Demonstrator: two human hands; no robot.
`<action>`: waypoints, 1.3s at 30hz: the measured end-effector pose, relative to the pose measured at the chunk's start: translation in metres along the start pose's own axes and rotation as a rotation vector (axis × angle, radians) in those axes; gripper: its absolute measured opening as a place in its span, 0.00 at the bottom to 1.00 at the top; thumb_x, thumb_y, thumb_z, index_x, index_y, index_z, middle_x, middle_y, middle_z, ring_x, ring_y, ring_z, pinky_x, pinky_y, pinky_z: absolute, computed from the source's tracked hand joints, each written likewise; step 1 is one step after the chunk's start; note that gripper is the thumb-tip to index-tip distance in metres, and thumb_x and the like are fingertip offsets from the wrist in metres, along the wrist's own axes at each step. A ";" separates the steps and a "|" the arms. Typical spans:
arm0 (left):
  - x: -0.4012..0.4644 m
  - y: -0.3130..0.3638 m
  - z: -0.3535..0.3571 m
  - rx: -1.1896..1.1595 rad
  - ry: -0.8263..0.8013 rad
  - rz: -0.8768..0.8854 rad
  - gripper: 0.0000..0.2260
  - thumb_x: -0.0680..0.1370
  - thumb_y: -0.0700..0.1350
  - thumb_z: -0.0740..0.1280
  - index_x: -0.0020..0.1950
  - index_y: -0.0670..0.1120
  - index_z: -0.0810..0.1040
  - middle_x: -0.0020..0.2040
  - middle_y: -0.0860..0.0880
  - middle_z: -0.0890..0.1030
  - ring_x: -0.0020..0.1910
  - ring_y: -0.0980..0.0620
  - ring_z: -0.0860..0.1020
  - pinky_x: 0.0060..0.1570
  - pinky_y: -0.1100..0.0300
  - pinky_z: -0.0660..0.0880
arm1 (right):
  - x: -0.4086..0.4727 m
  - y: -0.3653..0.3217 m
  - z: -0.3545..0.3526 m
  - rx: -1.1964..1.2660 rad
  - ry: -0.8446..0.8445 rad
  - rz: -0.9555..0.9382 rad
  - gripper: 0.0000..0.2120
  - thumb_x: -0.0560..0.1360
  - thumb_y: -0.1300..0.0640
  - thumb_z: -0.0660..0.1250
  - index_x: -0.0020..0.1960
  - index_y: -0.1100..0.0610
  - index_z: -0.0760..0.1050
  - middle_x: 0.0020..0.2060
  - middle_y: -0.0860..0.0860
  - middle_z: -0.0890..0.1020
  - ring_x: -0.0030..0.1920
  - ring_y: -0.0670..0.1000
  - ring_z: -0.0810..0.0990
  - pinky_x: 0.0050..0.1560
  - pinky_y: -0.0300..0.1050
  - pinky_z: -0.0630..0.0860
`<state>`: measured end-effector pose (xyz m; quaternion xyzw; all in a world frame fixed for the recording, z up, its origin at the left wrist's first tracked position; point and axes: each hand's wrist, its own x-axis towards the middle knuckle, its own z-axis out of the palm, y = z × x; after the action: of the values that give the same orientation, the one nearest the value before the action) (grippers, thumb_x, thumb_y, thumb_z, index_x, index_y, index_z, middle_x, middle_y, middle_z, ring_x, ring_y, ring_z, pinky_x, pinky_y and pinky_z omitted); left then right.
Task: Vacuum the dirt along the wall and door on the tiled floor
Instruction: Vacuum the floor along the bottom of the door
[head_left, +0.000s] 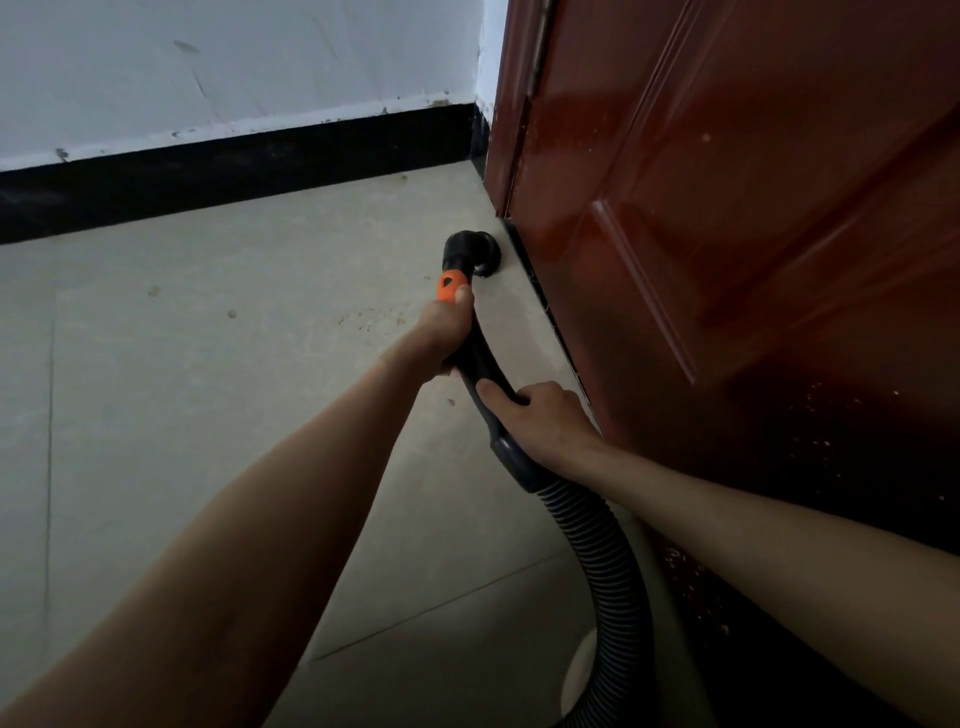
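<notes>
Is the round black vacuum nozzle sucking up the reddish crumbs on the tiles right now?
No, the round black vacuum nozzle sits by the bottom edge of the red-brown wooden door, while the reddish crumbs lie apart from it on the beige tiled floor.

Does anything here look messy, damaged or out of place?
Yes. A reddish-brown dirt patch lies on the tiled floor left of the vacuum nozzle, not yet picked up. The white wall has dark scuffs, and its paint edge above the black baseboard is ragged. Pale specks dot the door.
</notes>
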<state>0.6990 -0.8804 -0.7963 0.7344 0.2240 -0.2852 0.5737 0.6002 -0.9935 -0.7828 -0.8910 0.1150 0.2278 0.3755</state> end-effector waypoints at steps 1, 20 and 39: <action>0.003 0.002 0.001 0.011 0.001 0.007 0.19 0.82 0.56 0.49 0.56 0.41 0.67 0.41 0.44 0.73 0.45 0.46 0.75 0.53 0.51 0.75 | 0.003 0.000 -0.001 0.007 0.008 0.010 0.28 0.77 0.37 0.61 0.26 0.53 0.65 0.23 0.47 0.71 0.25 0.46 0.70 0.27 0.40 0.64; 0.003 0.003 -0.007 0.168 -0.028 0.054 0.19 0.81 0.57 0.50 0.44 0.43 0.69 0.37 0.46 0.72 0.34 0.50 0.73 0.34 0.61 0.70 | -0.014 -0.016 0.007 0.050 0.022 0.089 0.27 0.78 0.38 0.59 0.28 0.55 0.65 0.25 0.49 0.71 0.27 0.48 0.70 0.29 0.43 0.63; -0.021 -0.034 0.012 0.166 -0.074 0.052 0.19 0.80 0.56 0.54 0.56 0.40 0.70 0.37 0.48 0.71 0.33 0.54 0.71 0.28 0.61 0.66 | -0.053 0.017 0.040 0.115 0.106 0.138 0.25 0.78 0.40 0.61 0.28 0.54 0.66 0.24 0.48 0.73 0.27 0.47 0.73 0.26 0.38 0.63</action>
<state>0.6594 -0.8837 -0.8083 0.7737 0.1592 -0.3150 0.5261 0.5346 -0.9746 -0.7914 -0.8687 0.2089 0.1985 0.4029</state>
